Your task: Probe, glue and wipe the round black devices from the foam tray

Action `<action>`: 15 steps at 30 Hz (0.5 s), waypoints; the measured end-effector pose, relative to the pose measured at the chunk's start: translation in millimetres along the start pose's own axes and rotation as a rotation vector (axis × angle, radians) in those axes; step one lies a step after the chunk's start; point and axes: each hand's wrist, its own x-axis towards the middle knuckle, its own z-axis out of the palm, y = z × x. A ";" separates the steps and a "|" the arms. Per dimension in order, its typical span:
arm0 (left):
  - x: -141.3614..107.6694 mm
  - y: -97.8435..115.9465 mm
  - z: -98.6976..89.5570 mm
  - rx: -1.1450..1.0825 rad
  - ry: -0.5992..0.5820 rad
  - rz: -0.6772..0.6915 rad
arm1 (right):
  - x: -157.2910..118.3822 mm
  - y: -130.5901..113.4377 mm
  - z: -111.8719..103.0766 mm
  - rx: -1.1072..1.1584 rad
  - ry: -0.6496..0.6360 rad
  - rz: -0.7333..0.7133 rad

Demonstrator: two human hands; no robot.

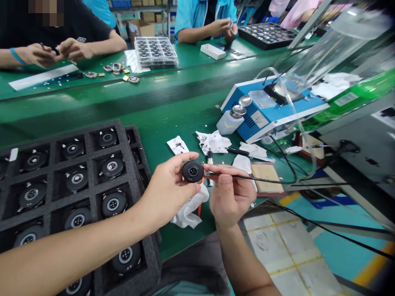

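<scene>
A small black disc (193, 171) is held above the table (148, 111), to the right of the foam tray (136, 189). It is pinched at its rim by the left grip (168, 180), with the fingers curled along the upper and far edge and the thumb set below; the ringed face, dotted with small contacts, is left uncovered and turned towards the camera. By the right grip (233, 195), a thin black lead (262, 178) is pinched between thumb and forefinger, its end brought close to the disc's right side; whether the two touch cannot be told.

The disc is judged to be light and stiff, smooth enough to slip if squeezed off-centre, and fragile at its contacts. It is best taken by opposite points of the rim, with light pressure, and the middle is best left untouched. The lead looks bendy, so it is better guided near its end, where less sway is to be expected. Beneath the disc a crumpled white cloth (189, 213) is seen.
</scene>
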 end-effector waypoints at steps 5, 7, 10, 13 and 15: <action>1.0 -2.0 -0.8 -0.014 -0.005 0.007 | -0.4 1.6 -0.3 0.019 -0.028 -0.045; 1.1 -2.6 -1.2 -0.021 -0.005 0.010 | -0.7 1.7 -0.6 0.017 -0.034 -0.051; 0.9 -3.6 -1.8 -0.020 -0.011 0.018 | -1.4 1.7 -1.1 -0.006 -0.026 -0.051; 1.3 -4.9 -2.1 -0.015 -0.017 0.020 | -1.8 1.8 -1.1 -0.034 -0.008 -0.039; 1.8 -5.6 -2.2 -0.015 -0.020 0.015 | -1.9 1.8 -1.1 -0.039 0.003 -0.036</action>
